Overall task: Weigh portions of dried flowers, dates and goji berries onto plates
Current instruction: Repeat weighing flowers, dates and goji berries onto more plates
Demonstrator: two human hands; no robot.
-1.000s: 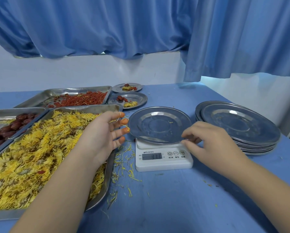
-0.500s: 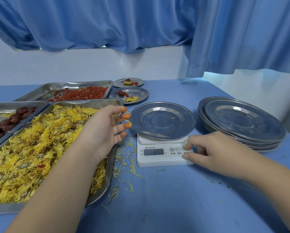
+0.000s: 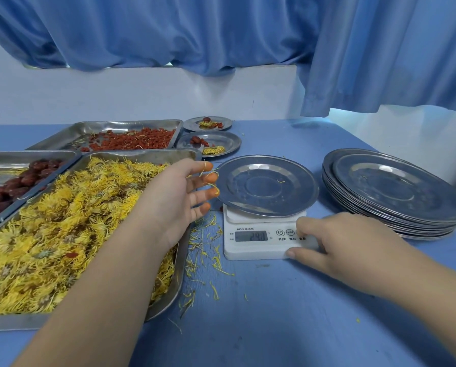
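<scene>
An empty steel plate (image 3: 266, 185) sits on the small white scale (image 3: 250, 246), whose display is lit. My right hand (image 3: 335, 242) rests on the scale's right front corner, a finger over its rightmost button and the thumb against the front edge. My left hand (image 3: 180, 193) hovers open above the right end of the tray of yellow dried flowers (image 3: 62, 221), fingers spread, orange-stained tips near the plate's left rim, a few petals stuck to them. Dates (image 3: 15, 184) lie in a tray at the left. Goji berries (image 3: 134, 140) fill a tray behind.
A stack of empty steel plates (image 3: 396, 192) stands right of the scale. Two filled plates, the nearer one (image 3: 208, 144) and the farther one (image 3: 208, 123), sit behind it. Loose petals (image 3: 203, 250) litter the blue table between tray and scale. Blue curtains hang over the wall behind.
My right hand came off the plate's rim and dropped to the scale's front right corner by the buttons. The display reading changed. My left hand stayed over the flower tray.
</scene>
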